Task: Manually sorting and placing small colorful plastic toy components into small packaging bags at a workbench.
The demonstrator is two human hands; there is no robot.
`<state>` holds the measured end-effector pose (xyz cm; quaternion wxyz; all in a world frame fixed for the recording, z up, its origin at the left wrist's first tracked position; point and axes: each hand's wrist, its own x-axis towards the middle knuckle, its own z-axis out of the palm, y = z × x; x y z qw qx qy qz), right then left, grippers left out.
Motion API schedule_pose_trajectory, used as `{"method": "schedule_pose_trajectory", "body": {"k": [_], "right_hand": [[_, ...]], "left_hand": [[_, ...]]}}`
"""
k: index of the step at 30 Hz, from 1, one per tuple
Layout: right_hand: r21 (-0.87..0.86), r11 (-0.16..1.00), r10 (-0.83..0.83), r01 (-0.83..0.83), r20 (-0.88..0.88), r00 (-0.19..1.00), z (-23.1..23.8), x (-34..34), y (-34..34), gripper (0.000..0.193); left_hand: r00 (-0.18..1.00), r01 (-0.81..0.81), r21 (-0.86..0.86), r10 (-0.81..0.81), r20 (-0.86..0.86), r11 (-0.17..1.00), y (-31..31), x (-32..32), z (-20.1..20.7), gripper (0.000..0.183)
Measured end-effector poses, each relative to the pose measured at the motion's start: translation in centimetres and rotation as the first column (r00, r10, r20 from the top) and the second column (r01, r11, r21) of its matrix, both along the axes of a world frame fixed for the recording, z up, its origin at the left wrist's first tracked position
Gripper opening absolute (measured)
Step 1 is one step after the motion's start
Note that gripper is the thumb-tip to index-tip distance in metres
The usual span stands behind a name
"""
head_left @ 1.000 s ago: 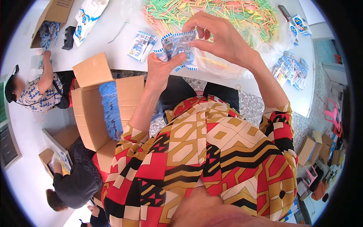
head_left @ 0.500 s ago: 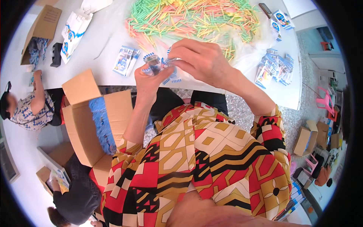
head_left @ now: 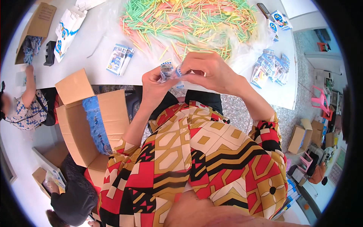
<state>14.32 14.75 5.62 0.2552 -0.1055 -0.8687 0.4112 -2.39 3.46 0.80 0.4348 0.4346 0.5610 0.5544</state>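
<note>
Above the table's near edge, my left hand (head_left: 153, 85) pinches a small clear packet (head_left: 166, 69) with blue-and-white striped ends. My right hand (head_left: 211, 72) has its fingers closed on the packet's other side. Part of the packet hides behind my fingers. Beyond my hands a heap of thin green, yellow, orange and pink sticks (head_left: 189, 22) lies on clear plastic sheeting. To the left of my hands, blue-and-white packets (head_left: 120, 59) lie overlapping on the table. Over on the right is a loose pile of similar packets (head_left: 269, 69), some showing coloured sticks inside.
An open cardboard box (head_left: 77, 130) with a blue lining or contents stands below the table edge at left. A white paper bag (head_left: 68, 32), a black holder (head_left: 49, 53) and another carton (head_left: 41, 20) sit at far left. Two other people work at left. A pink stool (head_left: 320, 100) stands right.
My hands have drawn slightly apart and lower, with the packet still between them and its striped end now turned more upright. The whole view has shifted a little.
</note>
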Motion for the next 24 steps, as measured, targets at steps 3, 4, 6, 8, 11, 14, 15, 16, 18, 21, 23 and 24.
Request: {"method": "schedule_pose_trajectory", "body": {"k": [3,4,6,8,11,14,15,16,18,21,23,24], "right_hand": [[0.049,0.999,0.016,-0.017,0.022,1.0,-0.2,0.4,0.2,0.01],[0.063,0.998,-0.014,0.013,0.018,1.0,-0.3,0.4,0.2,0.009],[0.131,0.99,-0.065,0.059,0.037,0.997,-0.2,0.4,0.0,0.01],[0.199,0.974,-0.118,0.106,0.052,0.992,0.1,0.3,-0.1,0.01],[0.172,0.979,-0.116,0.107,0.045,0.992,0.5,-0.2,-0.3,0.011],[0.1,0.992,-0.076,0.074,0.017,0.997,0.3,-0.8,-0.4,0.013],[0.096,0.993,-0.069,0.069,0.003,0.998,0.3,-1.1,-0.3,0.013],[0.091,0.994,-0.062,0.063,-0.01,0.998,0.2,-1.3,-0.1,0.013],[0.057,0.998,-0.035,0.037,-0.041,0.999,-0.1,-1.7,0.5,0.011],[-0.237,0.971,-0.044,0.027,-0.065,0.997,-0.5,-2.3,2.4,0.01],[-0.393,0.912,-0.145,0.119,-0.036,0.989,-1.5,-2.8,4.9,0.012],[-0.299,0.933,-0.218,0.199,-0.029,0.976,-2.6,-3.1,6.6,0.013]], "left_hand": [[0.99,0.032,-0.048,-0.038,-0.138,0.998,0.2,0.1,0.6,0.011],[0.99,0.031,-0.049,-0.038,-0.135,0.998,0.2,0.3,1.0,0.011],[0.985,0.117,-0.115,-0.101,0.137,0.986,0.2,0.7,2.1,0.011],[0.985,0.113,-0.122,-0.095,0.147,0.986,0.1,0.7,1.9,0.012],[0.993,0.087,-0.084,-0.08,0.09,0.993,0.1,0.3,1.2,0.013],[1.0,0.018,-0.035,-0.018,0.001,0.999,0.2,0.2,0.9,0.014],[0.999,-0.027,-0.031,0.027,-0.023,0.999,0.2,0.2,0.8,0.014],[0.999,-0.03,-0.031,0.029,-0.02,0.999,0.3,0.3,0.7,0.014],[0.993,-0.118,0.018,0.118,0.011,0.993,0.5,0.3,0.5,0.015],[0.983,-0.171,0.034,0.169,0.069,0.985,0.7,0.0,-0.5,0.016],[0.972,-0.204,0.027,0.199,0.128,0.978,0.8,-0.3,-0.6,0.016],[0.959,-0.225,0.019,0.218,0.184,0.974,0.9,-0.3,-0.7,0.016]]}}
